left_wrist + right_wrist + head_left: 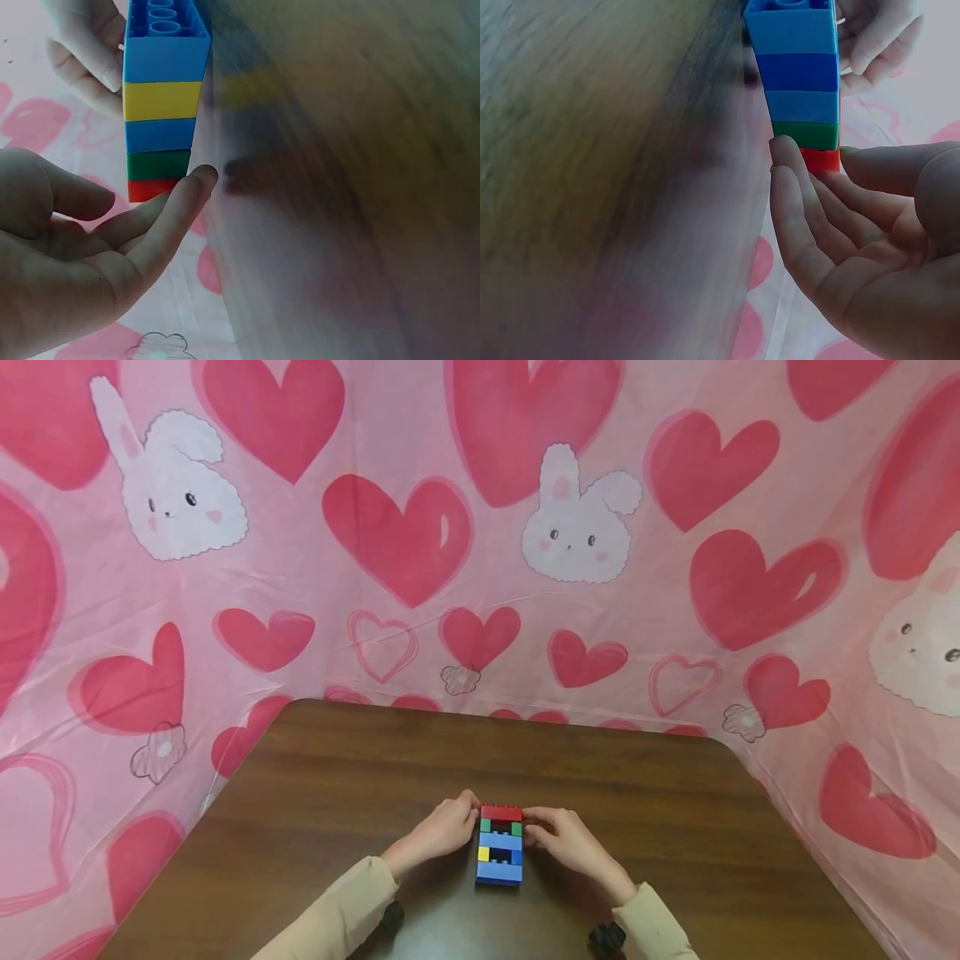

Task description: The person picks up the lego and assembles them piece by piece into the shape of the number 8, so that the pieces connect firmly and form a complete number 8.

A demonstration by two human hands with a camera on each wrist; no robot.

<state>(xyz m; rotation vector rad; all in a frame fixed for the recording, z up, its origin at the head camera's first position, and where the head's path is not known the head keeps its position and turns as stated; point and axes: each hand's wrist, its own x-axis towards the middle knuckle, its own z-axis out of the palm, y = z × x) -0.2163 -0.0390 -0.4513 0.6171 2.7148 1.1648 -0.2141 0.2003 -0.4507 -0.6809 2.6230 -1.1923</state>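
A block stack [499,848] of blue, yellow, green and red bricks is laid flat on the dark wooden desk [337,793]. Its red far end is touched from both sides: fingers [176,206] of the left hand [441,831] and of the right hand [564,842] are held nearly straight against it, not curled round.

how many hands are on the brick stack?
2. The left hand touches the brick stack at its far red end from the left; the right hand touches that end from the right.
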